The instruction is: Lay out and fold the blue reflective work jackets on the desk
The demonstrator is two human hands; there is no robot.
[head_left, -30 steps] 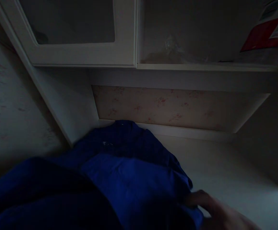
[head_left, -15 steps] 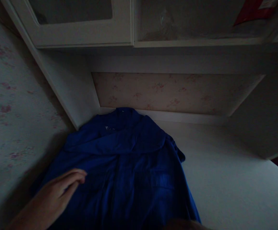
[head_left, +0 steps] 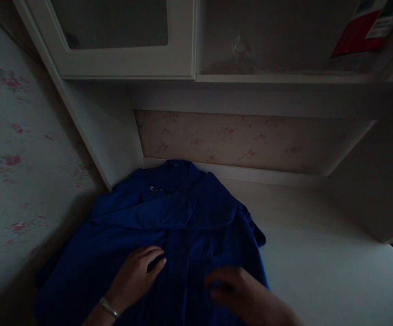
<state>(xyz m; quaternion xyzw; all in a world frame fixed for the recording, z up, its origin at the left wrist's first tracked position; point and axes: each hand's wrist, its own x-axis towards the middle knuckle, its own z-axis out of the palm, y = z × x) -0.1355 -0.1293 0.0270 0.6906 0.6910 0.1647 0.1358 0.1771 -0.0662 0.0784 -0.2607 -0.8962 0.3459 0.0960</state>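
A dark blue garment [head_left: 182, 217] lies spread on a white desk surface [head_left: 318, 253], its collar end toward the back wall. My left hand [head_left: 135, 276], with a thin bracelet at the wrist, rests flat on the cloth with fingers apart. My right hand [head_left: 240, 290] hovers over or touches the right part of the garment; it is blurred and in shadow, its fingers look spread. Neither hand visibly grips the cloth.
A white cabinet [head_left: 121, 40] with glass doors hangs above the desk. Floral wallpaper [head_left: 13, 158] covers the left wall and the back panel. A red and white package [head_left: 362, 31] sits on the upper right shelf. The room is dim.
My left hand has slid right to the middle of the garment. My right hand has come up into view over the garment's right side. The view has tilted slightly down.
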